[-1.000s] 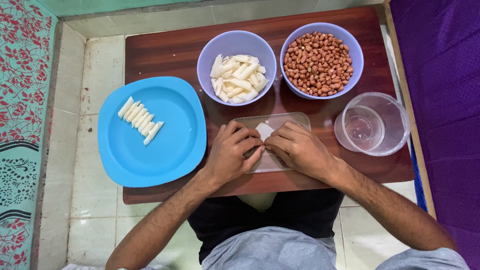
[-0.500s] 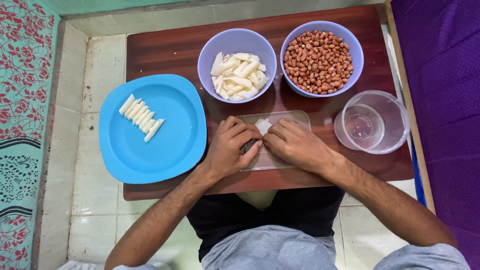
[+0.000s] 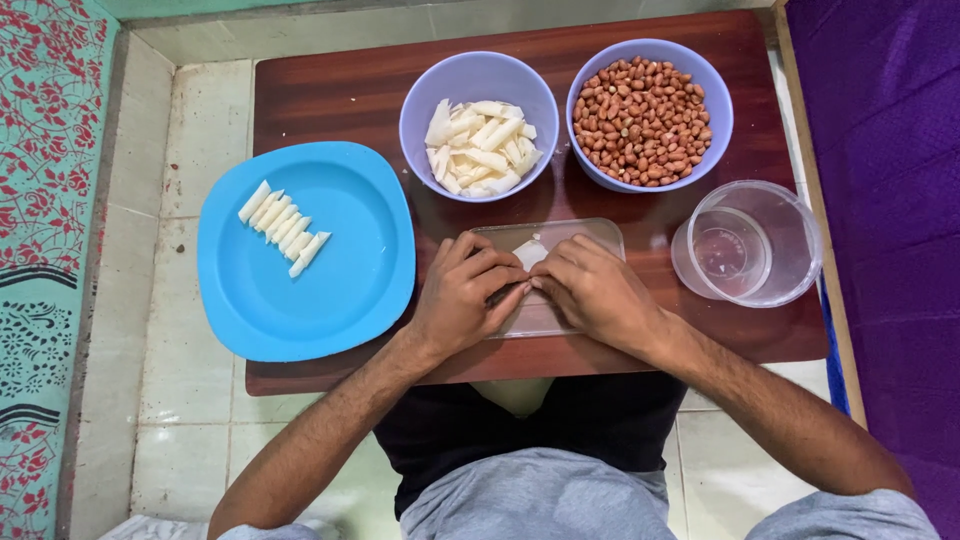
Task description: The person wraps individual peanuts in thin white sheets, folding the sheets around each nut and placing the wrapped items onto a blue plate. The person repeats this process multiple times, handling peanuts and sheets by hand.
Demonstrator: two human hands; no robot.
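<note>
Seen from above, a low dark wooden table [image 3: 340, 95] stands on a pale tiled floor [image 3: 150, 180], with a patterned teal and red mat [image 3: 45, 150] along one side and purple fabric [image 3: 890, 130] along the other. Both hands meet over a clear rectangular tray [image 3: 590, 233] near the table's front edge. The left hand [image 3: 465, 300] and right hand [image 3: 595, 292] have their fingers curled inward, fingertips touching, pinching a small white piece [image 3: 528, 252] that lies on the tray between them. Behind the tray sit two lavender bowls: one [image 3: 478, 75] filled with white strips, the other [image 3: 650, 60] filled with peanuts. Toward the person's left, a blue plate [image 3: 310, 290] holds a neat row of white strips [image 3: 284, 227]. Toward the right stands a clear round plastic container [image 3: 748, 243].
</note>
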